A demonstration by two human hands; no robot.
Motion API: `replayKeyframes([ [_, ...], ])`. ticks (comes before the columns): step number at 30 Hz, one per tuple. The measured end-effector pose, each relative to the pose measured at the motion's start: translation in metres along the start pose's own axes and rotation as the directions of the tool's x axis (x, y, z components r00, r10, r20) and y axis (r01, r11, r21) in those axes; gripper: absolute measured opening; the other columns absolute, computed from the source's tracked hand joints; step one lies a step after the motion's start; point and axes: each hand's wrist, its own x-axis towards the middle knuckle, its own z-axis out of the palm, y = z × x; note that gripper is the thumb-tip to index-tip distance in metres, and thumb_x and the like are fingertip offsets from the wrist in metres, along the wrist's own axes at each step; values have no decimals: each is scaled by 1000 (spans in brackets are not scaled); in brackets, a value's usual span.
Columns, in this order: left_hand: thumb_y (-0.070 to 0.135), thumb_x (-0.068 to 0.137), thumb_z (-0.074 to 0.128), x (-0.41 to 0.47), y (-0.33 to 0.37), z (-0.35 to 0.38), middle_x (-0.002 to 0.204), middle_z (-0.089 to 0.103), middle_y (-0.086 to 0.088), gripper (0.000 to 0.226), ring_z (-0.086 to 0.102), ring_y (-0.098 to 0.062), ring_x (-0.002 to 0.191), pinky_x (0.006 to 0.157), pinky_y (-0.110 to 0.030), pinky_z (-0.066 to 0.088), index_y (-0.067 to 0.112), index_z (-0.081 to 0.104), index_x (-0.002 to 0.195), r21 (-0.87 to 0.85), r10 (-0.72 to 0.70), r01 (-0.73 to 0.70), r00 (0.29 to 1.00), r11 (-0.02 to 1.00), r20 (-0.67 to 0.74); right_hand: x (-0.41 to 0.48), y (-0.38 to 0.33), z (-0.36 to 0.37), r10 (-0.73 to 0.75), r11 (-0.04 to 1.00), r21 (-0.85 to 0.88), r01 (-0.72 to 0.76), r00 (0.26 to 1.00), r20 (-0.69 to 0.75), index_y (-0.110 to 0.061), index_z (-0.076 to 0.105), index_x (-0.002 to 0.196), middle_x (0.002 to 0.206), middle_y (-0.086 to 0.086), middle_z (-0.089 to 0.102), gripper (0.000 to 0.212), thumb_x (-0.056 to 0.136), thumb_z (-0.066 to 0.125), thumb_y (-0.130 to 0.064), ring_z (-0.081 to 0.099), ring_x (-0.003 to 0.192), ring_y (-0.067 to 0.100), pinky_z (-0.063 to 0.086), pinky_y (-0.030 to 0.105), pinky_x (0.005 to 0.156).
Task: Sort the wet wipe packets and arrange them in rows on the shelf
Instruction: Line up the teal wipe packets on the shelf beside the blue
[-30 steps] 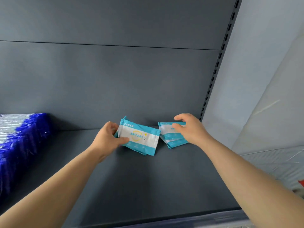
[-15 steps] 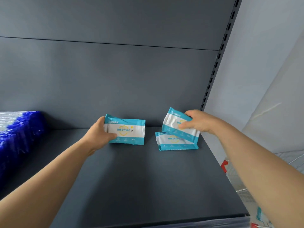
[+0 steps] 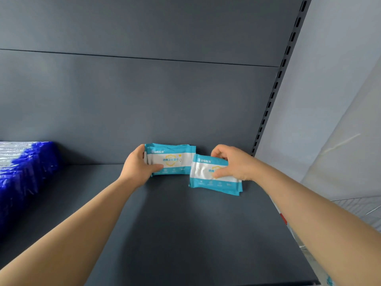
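My left hand (image 3: 138,168) grips the left end of a small stack of teal-and-white wet wipe packets (image 3: 172,159), standing upright against the back panel of the dark grey shelf (image 3: 185,234). My right hand (image 3: 231,163) holds a second stack of the same teal packets (image 3: 212,178), tilted, with its lower edge on the shelf just right of the first stack. The thumb presses on the front of that stack and the fingers curl over its top.
A row of blue-and-white packets (image 3: 22,172) fills the shelf's far left. A slotted upright post (image 3: 276,89) marks the shelf's right end, with a pale wall beyond. The shelf's front edge (image 3: 206,283) runs along the bottom of the view.
The left hand has pushed its packets back and upright against the rear panel. The right hand has brought its packet down onto the one that lay flat and now grips both together.
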Motion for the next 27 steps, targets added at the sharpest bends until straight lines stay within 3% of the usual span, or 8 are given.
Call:
replayKeyframes([
  [4, 7, 82, 68, 13, 5, 9, 99, 71, 0, 22, 68, -20, 91, 87, -43, 54, 13, 59, 102, -152, 49, -31, 993, 988, 112, 17, -15, 21, -98, 995, -19, 96, 965, -243, -33, 53, 101, 97, -13, 59, 38, 72, 75, -24, 53, 99, 16, 44, 31, 87],
  [8, 7, 89, 60, 13, 7, 9, 105, 70, 8, 29, 66, -13, 98, 88, -29, 49, 21, 59, 115, -368, 39, 79, 952, 926, 302, 31, -35, 39, -207, 969, -200, 143, 913, -353, -22, 54, 109, 112, -9, 61, 38, 76, 74, -24, 54, 107, 12, 39, 32, 95],
  [12, 19, 74, 81, 15, -2, 10, 105, 67, 8, 47, 65, -14, 94, 83, -31, 53, 18, 50, 110, -71, 89, -73, 963, 995, 256, 41, -38, 53, -255, 954, -257, 154, 869, -424, -21, 52, 114, 114, -6, 54, 53, 70, 78, -34, 52, 107, 16, 37, 32, 93],
  [15, 24, 76, 79, 17, -4, 11, 103, 65, 8, 42, 64, -14, 91, 71, -25, 51, 15, 49, 104, 20, 74, -78, 985, 997, 153, 32, -28, 53, -108, 986, -168, 22, 843, -527, -18, 44, 128, 125, 0, 45, 80, 62, 84, -39, 44, 113, 19, 38, 31, 96],
  [17, 25, 77, 78, 17, -5, 12, 104, 64, 6, 40, 63, -15, 90, 71, -25, 51, 14, 50, 104, 36, 70, -75, 989, 997, 133, 22, -21, 49, 95, 995, 21, -97, 869, -486, -14, 38, 131, 127, 1, 46, 82, 66, 83, -37, 48, 113, 18, 43, 30, 91],
  [19, 27, 81, 73, 16, -5, 14, 108, 63, 4, 38, 61, -16, 92, 75, -29, 50, 14, 49, 108, 75, 76, -89, 985, 993, 153, 18, -18, 52, 206, 976, 146, -161, 900, -384, -9, 41, 120, 119, 2, 55, 60, 76, 75, -32, 55, 100, 17, 49, 31, 78],
  [22, 27, 88, 63, 14, 0, 15, 114, 58, 4, 38, 57, -15, 99, 81, -30, 47, 14, 44, 117, 129, 78, -115, 961, 985, 267, 22, -27, 65, 172, 983, 116, -146, 947, -272, -6, 41, 112, 118, 8, 53, 31, 92, 56, -23, 52, 90, 18, 40, 28, 66],
  [27, 23, 90, 59, 18, 0, 6, 115, 58, 3, 36, 58, -16, 102, 83, -33, 51, 14, 40, 119, 97, 27, -65, 934, 993, 355, 25, -30, 65, 153, 988, 54, -145, 967, -205, -4, 41, 116, 119, 7, 42, 25, 100, 39, -23, 46, 92, 17, 35, 23, 66],
])
